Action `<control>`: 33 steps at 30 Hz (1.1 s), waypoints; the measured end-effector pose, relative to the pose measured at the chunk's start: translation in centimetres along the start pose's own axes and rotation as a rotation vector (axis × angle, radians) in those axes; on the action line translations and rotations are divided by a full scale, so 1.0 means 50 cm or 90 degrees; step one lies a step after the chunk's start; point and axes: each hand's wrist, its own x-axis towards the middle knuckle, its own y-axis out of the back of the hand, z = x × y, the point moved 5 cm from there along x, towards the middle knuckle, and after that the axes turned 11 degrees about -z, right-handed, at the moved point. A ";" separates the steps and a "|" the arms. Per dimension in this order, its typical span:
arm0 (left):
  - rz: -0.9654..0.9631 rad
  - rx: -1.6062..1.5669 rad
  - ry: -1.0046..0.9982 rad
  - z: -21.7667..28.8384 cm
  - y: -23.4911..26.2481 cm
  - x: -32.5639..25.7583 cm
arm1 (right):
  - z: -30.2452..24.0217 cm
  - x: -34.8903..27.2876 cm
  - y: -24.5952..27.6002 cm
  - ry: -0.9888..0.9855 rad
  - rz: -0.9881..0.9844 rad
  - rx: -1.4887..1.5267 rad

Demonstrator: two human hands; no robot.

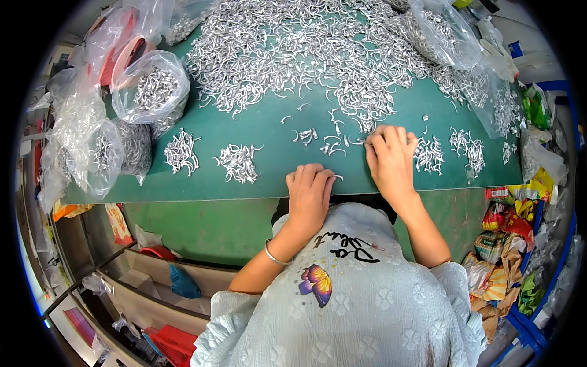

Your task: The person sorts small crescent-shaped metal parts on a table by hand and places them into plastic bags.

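Note:
My left hand [309,194] is closed near the table's front edge, its fingers curled together. A small curved silver piece [339,177] sticks out at its fingertips. Farther right and deeper over the table, my right hand [391,160] is bent down with its fingers pinched at the green tabletop. One curved piece [359,142] shows at those fingertips, partly hidden by them. Several loose silver pieces [333,147] lie between the hands and just beyond. A small heap of the same pieces [429,155] is right beside my right hand.
A broad spread of silver pieces [293,46] covers the far tabletop [269,122]. Small heaps [238,163] lie along the front left, another [468,150] at right. Filled clear bags [153,92] stand at left; an opened one [443,37] lies far right. Shelves [153,275] stand below left.

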 end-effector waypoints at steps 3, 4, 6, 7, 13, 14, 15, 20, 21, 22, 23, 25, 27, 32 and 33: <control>-0.009 0.004 0.010 -0.001 0.002 0.003 | -0.017 0.003 0.027 0.020 -0.008 0.075; -0.004 0.001 0.025 -0.002 0.007 0.003 | -0.025 -0.001 0.021 0.036 -0.027 0.086; 0.006 0.002 0.054 -0.005 0.025 0.002 | -0.030 -0.009 0.006 0.044 -0.071 0.098; 0.002 -0.001 0.059 -0.009 0.032 -0.004 | -0.033 -0.013 0.002 0.048 -0.094 0.104; -0.061 0.030 -0.003 0.020 0.018 -0.004 | -0.030 -0.011 0.028 0.056 -0.117 0.248; -0.070 0.054 -0.038 0.036 0.008 0.007 | -0.027 -0.007 0.023 0.039 -0.098 0.228; -0.085 0.061 -0.050 0.037 -0.006 0.013 | -0.023 -0.005 0.019 0.022 -0.080 0.208; -0.110 -0.021 -0.095 0.014 -0.011 0.009 | -0.014 -0.007 0.020 0.006 -0.102 0.238; -0.107 -0.047 -0.102 0.008 -0.007 0.003 | -0.019 0.000 0.020 0.025 -0.083 0.222; -0.087 -0.046 -0.107 0.006 -0.004 -0.001 | -0.028 0.013 0.015 0.044 -0.063 0.207; -0.069 -0.045 -0.112 0.003 -0.001 -0.005 | -0.040 0.024 0.009 0.061 -0.043 0.193; -0.052 -0.047 -0.117 0.001 0.009 -0.010 | -0.058 0.031 -0.008 0.078 -0.057 0.132; -0.044 -0.053 -0.110 -0.007 0.015 -0.015 | -0.066 0.029 -0.015 0.087 -0.068 0.094; -0.062 -0.094 -0.174 0.001 -0.001 -0.002 | -0.042 -0.009 -0.010 0.068 -0.090 0.054; -0.068 -0.100 -0.187 0.007 -0.002 0.001 | -0.036 -0.006 -0.001 0.053 -0.075 0.066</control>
